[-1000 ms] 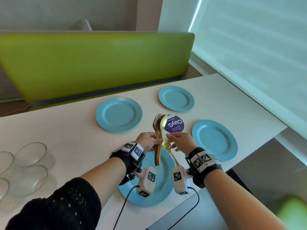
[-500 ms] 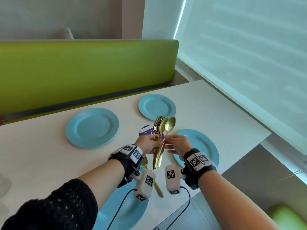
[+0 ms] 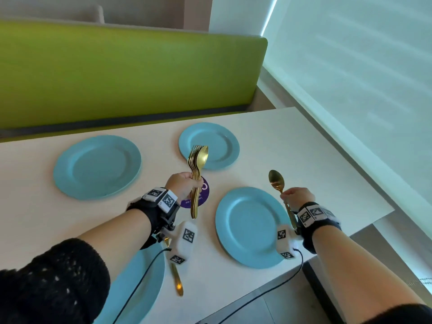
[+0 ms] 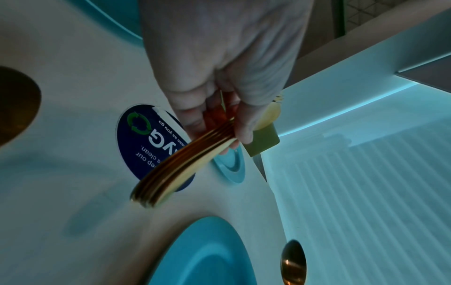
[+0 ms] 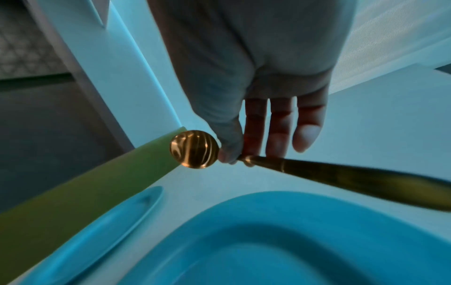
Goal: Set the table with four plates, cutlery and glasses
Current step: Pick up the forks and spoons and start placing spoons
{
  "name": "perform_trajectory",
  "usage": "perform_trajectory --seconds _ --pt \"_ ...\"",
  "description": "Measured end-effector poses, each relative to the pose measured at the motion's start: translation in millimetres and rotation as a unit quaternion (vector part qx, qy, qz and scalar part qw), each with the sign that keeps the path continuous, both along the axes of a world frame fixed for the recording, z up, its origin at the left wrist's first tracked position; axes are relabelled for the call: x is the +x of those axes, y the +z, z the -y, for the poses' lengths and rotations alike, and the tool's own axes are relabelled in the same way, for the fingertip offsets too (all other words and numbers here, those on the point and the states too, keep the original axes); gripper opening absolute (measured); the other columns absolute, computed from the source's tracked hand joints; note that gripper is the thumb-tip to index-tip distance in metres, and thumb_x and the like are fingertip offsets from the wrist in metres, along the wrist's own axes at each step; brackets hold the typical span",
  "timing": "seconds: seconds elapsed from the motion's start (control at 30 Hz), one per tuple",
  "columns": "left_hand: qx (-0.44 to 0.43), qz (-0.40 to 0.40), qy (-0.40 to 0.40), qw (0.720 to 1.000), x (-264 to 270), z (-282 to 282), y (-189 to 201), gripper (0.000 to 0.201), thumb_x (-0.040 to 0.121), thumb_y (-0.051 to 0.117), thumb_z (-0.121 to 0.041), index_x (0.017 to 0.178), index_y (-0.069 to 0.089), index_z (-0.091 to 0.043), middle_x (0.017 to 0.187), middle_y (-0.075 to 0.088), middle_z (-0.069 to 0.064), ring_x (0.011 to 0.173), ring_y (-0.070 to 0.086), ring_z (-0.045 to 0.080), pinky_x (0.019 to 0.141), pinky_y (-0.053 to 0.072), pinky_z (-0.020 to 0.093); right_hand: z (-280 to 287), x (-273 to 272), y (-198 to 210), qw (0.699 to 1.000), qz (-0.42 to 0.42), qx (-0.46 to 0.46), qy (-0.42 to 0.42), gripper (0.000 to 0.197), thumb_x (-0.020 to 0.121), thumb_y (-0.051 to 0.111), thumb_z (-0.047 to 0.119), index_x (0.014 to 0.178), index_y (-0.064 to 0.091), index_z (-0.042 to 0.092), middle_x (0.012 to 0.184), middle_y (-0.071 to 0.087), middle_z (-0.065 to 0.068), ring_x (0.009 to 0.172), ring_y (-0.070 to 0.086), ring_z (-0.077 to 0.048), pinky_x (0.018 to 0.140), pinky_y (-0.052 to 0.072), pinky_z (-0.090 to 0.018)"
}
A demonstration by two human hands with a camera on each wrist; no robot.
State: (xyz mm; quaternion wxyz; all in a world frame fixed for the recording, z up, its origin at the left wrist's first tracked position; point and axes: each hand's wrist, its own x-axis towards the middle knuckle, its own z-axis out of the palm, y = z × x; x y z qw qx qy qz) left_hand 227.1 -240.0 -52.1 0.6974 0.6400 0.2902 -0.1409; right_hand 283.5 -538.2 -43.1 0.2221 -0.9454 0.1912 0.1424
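Note:
My left hand (image 3: 184, 185) grips an upright bundle of gold cutlery (image 3: 197, 164), forks and a spoon, above the purple round sticker (image 3: 203, 195); the stacked handles (image 4: 180, 165) fan out below my left hand (image 4: 219, 108). My right hand (image 3: 297, 197) pinches a single gold spoon (image 3: 277, 181) by its neck over the right edge of the near right blue plate (image 3: 247, 228). The spoon (image 5: 194, 149) is held between thumb and fingers of my right hand (image 5: 246, 138). Another gold spoon (image 3: 176, 279) lies on the table beside the nearest plate (image 3: 140, 288).
Two more blue plates (image 3: 97, 166) (image 3: 217, 139) sit along the far side of the white table (image 3: 42, 218). A green bench back (image 3: 126, 76) runs behind. The table's right edge (image 3: 374, 199) ends near a blind-covered window.
My right hand has drawn one spoon out of the bundle and moved it right, over the near right plate. The left hand keeps the bundle. The view has turned to the right.

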Motion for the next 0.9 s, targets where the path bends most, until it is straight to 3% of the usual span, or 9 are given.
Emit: perform_trajectory --seconds 0.17,0.37,0.47,0.63,0.73,0.8,0.9 --pt "-0.005 -0.007 0.034 0.999 5.4 2.5 -6.0 0.013 0.084 0.063 0.001 0.078 0.062 -0.01 0.071 0.06 0.008 0.063 0.058 0.017 0.072 0.054 0.03 23.9 9.8 -14.3 0.993 -0.052 -0.095 0.037 0.028 0.091 0.056 0.029 0.112 0.069 0.016 0.12 0.065 -0.006 0.112 0.06 -0.025 0.097 0.048 -0.029" --pt "-0.001 -0.016 0.039 0.999 9.1 7.7 -10.7 0.009 0.084 0.063 0.001 0.085 0.063 -0.008 0.073 0.06 0.008 0.067 0.058 0.018 0.078 0.053 0.033 26.1 10.6 -28.2 0.988 -0.084 -0.112 0.063 0.028 0.092 0.052 0.028 0.109 0.07 0.014 0.116 0.067 -0.005 0.109 0.062 -0.022 0.096 0.049 -0.029" --pt "0.002 -0.015 0.038 0.999 11.5 14.0 -10.3 0.012 0.084 0.063 0.001 0.078 0.062 -0.009 0.073 0.06 0.009 0.071 0.058 0.022 0.085 0.052 0.039 27.2 10.7 -34.9 0.988 -0.093 -0.109 0.06 0.027 0.09 0.056 0.027 0.106 0.072 0.013 0.114 0.069 -0.006 0.107 0.062 -0.023 0.095 0.05 -0.029" --pt "0.01 -0.021 0.044 0.999 11.7 20.2 -11.1 0.018 0.082 0.065 0.001 0.07 0.063 -0.012 0.051 0.065 -0.003 0.072 0.06 0.023 0.088 0.052 0.041 27.5 11.4 -41.4 0.989 -0.092 -0.111 0.045 0.025 0.088 0.056 0.022 0.1 0.073 0.01 0.106 0.071 -0.01 0.101 0.064 -0.027 0.09 0.053 -0.031" --pt "0.012 -0.019 0.043 0.999 9.1 21.1 -9.9 0.019 0.081 0.066 0.001 0.068 0.062 -0.012 0.064 0.064 0.004 0.079 0.059 0.026 0.092 0.051 0.045 26.1 12.4 -42.1 0.989 -0.086 -0.116 0.036 0.024 0.087 0.056 0.023 0.097 0.073 0.009 0.102 0.071 -0.01 0.09 0.063 -0.026 0.079 0.053 -0.026" --pt "0.007 -0.018 0.044 0.999 8.3 20.8 -10.7 0.019 0.082 0.064 0.002 0.069 0.061 -0.012 0.07 0.061 0.007 0.075 0.058 0.025 0.092 0.051 0.044 26.0 11.7 -41.9 0.987 -0.09 -0.127 0.038 0.026 0.086 0.055 0.026 0.093 0.073 0.009 0.098 0.071 -0.01 0.08 0.058 -0.025 0.069 0.047 -0.024" --pt "0.002 -0.012 0.048 0.999 6.6 20.0 -11.2 0.017 0.085 0.062 0.001 0.073 0.061 -0.011 0.072 0.06 0.007 0.067 0.057 0.018 0.088 0.052 0.038 26.5 10.3 -45.5 0.987 -0.082 -0.131 0.034 0.025 0.083 0.055 0.026 0.087 0.073 0.008 0.092 0.072 -0.01 0.076 0.057 -0.026 0.064 0.043 -0.024"
